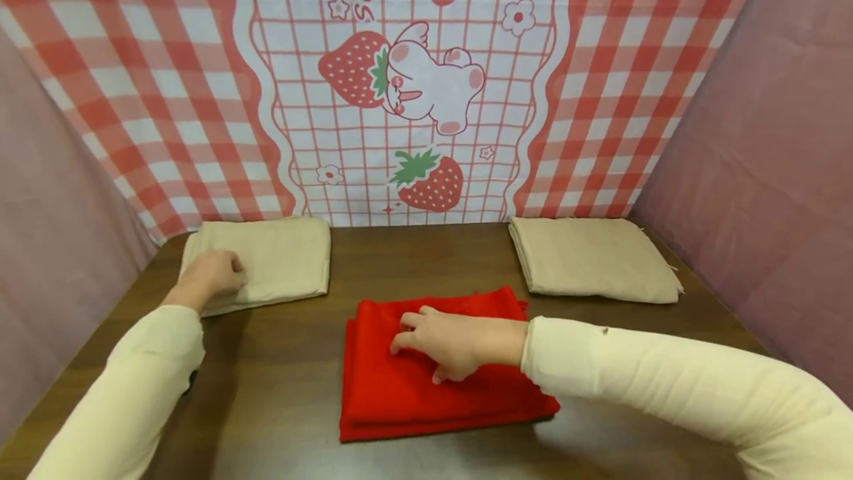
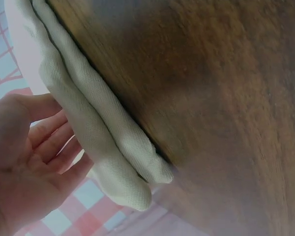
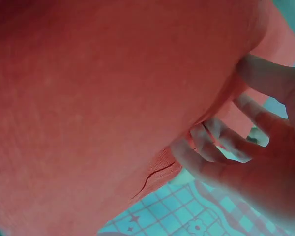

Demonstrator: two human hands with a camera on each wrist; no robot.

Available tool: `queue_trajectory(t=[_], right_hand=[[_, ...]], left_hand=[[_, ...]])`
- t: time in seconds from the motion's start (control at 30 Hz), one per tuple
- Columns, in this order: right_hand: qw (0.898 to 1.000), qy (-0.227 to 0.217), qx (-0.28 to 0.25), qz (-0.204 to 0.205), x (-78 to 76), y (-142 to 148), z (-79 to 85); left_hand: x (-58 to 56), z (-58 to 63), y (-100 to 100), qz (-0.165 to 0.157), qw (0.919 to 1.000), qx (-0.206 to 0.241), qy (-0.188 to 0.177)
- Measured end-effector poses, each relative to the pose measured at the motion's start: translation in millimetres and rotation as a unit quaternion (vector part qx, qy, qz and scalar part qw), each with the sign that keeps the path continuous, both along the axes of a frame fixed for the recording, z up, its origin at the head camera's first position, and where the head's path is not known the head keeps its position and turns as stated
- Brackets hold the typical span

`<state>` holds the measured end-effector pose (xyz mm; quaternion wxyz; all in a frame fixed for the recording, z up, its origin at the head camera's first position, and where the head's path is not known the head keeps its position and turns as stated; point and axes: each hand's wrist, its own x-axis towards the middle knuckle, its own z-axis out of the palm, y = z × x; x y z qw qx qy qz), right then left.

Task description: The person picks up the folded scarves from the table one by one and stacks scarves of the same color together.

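Observation:
A folded beige cloth (image 1: 286, 258) lies at the back left of the table, its layered edge showing in the left wrist view. My left hand (image 1: 215, 272) rests on its left part, thumb and loosely bent fingers against the cloth (image 2: 83, 103). In the middle lies a folded red cloth (image 1: 413, 391) with a slightly uneven stack of layers. On top of it is my right hand (image 1: 446, 339), fingers spread and bent, fingertips touching the fabric. The right wrist view has the fingers (image 3: 211, 142) and thumb against the red cloth (image 3: 98, 113), with no clear pinch.
Another folded beige cloth (image 1: 593, 258), with a frayed right edge, lies at the back right of the brown wooden table (image 1: 280, 391). Behind the table hangs a checked strawberry-print curtain (image 1: 413, 132). Pink fabric (image 1: 760, 139) hangs at both sides.

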<state>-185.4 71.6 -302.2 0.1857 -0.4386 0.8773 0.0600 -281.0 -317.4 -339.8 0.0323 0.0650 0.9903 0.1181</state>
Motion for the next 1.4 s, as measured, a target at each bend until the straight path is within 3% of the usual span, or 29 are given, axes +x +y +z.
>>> queue_trajectory(t=[0.13,0.4,0.73,1.07,1.4], right_hand=[[1.000,0.003,-0.001,-0.014,2.6,4,1.6],[0.999,0.005,-0.012,-0.034,4.3,27,-0.2],[0.998,0.020,-0.059,-0.013,13.9,71,-1.8],[0.996,0.002,-0.090,-0.030,20.8,123,-2.0],[0.993,0.017,-0.112,-0.035,24.3,165,-4.7]], left_hand=[[-2.8,4.8,2,-0.001,0.9999,-0.011,0.010],[-3.0,1.7,4,-0.003,1.0000,-0.006,0.005],[1.2,-1.0,2,-0.007,0.9997,-0.015,0.017],[2.7,-1.3,3,-0.003,0.9999,-0.011,0.012],[2.5,-2.2,0,-0.003,0.9996,-0.021,0.021]])
